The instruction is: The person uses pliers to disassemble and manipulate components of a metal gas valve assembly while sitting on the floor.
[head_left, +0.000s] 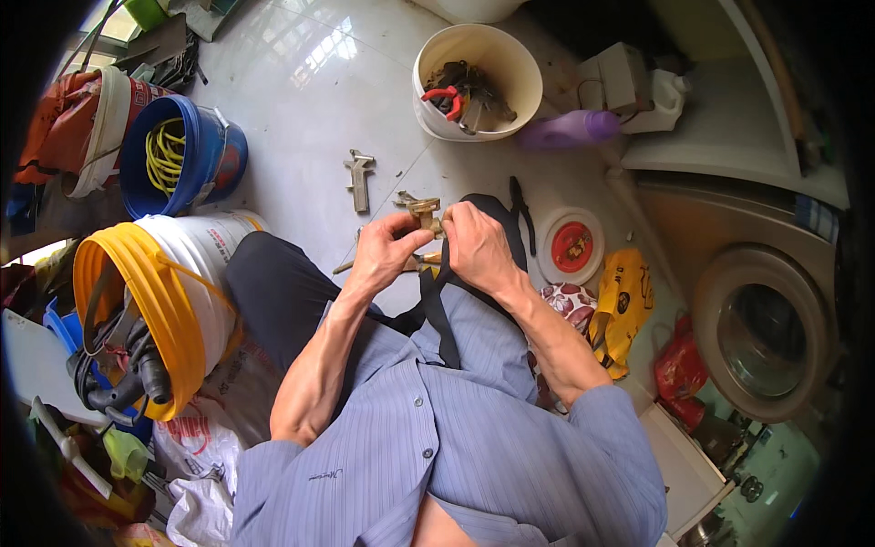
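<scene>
Above my lap, my left hand (387, 248) pinches a brass-coloured metal fitting (424, 210), which looks like a valve or tap part. The fingers of my right hand (477, 244) close on its right side. A T-shaped, dull metal piece (359, 182) lies on the tiled floor, beyond my left hand. A tool with yellowish handles (417, 263) shows partly beneath my hands; its kind is hard to make out. Right of my right hand lies a black-handled tool (521, 211), probably pliers.
A white bucket (424, 68) with red-handled tools stands ahead, beside a purple bottle (570, 129). At left are a blue bucket (232, 155) with yellow cord and a tipped yellow-rimmed bucket (187, 314). A round white lid (551, 264) and washing machine (811, 273) sit right.
</scene>
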Tool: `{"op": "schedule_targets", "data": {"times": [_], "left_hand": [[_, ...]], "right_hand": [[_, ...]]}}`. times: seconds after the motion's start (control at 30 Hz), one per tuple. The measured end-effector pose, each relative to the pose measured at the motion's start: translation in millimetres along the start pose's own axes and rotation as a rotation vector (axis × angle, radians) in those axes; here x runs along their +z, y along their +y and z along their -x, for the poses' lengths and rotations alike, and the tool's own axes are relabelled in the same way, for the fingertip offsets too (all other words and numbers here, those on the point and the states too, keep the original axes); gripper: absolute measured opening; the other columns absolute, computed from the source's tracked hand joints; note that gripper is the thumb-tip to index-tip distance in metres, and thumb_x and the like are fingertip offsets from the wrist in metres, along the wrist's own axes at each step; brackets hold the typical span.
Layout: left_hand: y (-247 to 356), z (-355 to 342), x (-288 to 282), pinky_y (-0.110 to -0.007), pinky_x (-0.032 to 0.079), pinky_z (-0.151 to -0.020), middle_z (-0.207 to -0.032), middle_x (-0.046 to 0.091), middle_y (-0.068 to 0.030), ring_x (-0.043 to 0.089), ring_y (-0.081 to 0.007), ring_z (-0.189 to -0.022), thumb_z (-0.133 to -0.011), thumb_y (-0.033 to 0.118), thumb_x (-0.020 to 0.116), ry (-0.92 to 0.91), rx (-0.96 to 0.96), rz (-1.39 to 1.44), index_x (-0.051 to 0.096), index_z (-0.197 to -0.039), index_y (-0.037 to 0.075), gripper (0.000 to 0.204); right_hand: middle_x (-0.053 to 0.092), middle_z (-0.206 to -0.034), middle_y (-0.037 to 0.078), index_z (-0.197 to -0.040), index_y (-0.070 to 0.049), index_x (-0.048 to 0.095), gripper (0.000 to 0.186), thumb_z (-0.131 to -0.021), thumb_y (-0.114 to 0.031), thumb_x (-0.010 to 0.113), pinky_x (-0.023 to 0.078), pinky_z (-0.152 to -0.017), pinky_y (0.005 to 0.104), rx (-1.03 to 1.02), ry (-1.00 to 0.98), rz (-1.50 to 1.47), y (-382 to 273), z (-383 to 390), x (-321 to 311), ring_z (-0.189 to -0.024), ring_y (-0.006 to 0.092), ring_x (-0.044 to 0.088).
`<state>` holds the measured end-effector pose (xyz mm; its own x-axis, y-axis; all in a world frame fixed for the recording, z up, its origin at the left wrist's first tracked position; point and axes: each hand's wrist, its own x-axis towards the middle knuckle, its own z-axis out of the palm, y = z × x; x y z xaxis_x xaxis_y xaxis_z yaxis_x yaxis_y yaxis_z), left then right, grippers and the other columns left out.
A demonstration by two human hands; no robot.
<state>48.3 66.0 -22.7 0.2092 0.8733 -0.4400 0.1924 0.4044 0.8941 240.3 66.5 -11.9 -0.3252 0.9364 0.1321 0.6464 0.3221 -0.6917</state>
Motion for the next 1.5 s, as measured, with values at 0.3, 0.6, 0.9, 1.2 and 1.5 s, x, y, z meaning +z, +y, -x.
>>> {"op": "schedule_targets", "data": {"times": [0.3,0.6,0.9,1.2,1.5], "left_hand": [[-12,-11,-6,-0.027,0.047,-0.068,-0.083,0.069,-0.002,0.056,-0.007,-0.075,-0.093,0.021,0.071,-0.023,-0.086,-0.038,0.072,-0.098,-0.003,0.024],[-17,-21,-12,-0.028,0.046,-0.075,-0.088,0.064,-0.0067,0.057,-0.0146,-0.077,-0.105,0.031,0.057,-0.176,-0.22,0.752,0.062,-0.117,-0.003,0.036],[-28,-17,-28,-0.03,0.043,-0.073,-0.087,0.063,-0.0054,0.055,-0.0158,-0.076,-0.102,0.04,0.056,-0.47,-0.089,1.247,0.059,-0.126,-0.002,0.048],[-20,-11,-27,-0.033,0.047,-0.081,-0.084,0.064,-0.0068,0.06,-0.0181,-0.082,-0.095,0.037,0.071,-0.326,-0.099,0.954,0.066,-0.12,0.0,0.045],[-8,-14,-28,-0.03,0.049,-0.081,-0.094,0.067,-0.0034,0.06,-0.0141,-0.084,-0.09,0.032,0.078,-0.243,-0.128,0.564,0.069,-0.11,0.001,0.038]], "right_hand": [[0.063,-0.087,0.021,-0.095,0.0,0.059,0.009,-0.094,-0.008,0.06,0.052,-0.07,0.0452,0.121,0.011,-0.189,20,-12,-8,-0.077,0.038,0.065],[0.06,-0.114,0.03,-0.122,0.004,0.056,0.038,-0.092,-0.019,0.065,0.051,-0.088,0.054,0.607,-0.205,0.416,216,70,0,-0.101,0.0499,0.061],[0.057,-0.12,0.033,-0.138,0.004,0.039,0.047,-0.093,-0.005,0.051,0.055,-0.084,0.0538,0.67,-0.351,0.557,247,112,32,-0.103,0.0487,0.064],[0.069,-0.104,0.032,-0.11,0.008,0.065,0.036,-0.086,-0.017,0.059,0.051,-0.091,0.0514,0.998,-0.27,0.328,243,94,9,-0.105,0.0466,0.067],[0.068,-0.082,0.008,-0.096,0.003,0.062,0.027,-0.091,-0.023,0.066,0.05,-0.061,0.0303,0.92,-0.358,-0.458,97,28,-100,-0.065,0.0149,0.067]]}}
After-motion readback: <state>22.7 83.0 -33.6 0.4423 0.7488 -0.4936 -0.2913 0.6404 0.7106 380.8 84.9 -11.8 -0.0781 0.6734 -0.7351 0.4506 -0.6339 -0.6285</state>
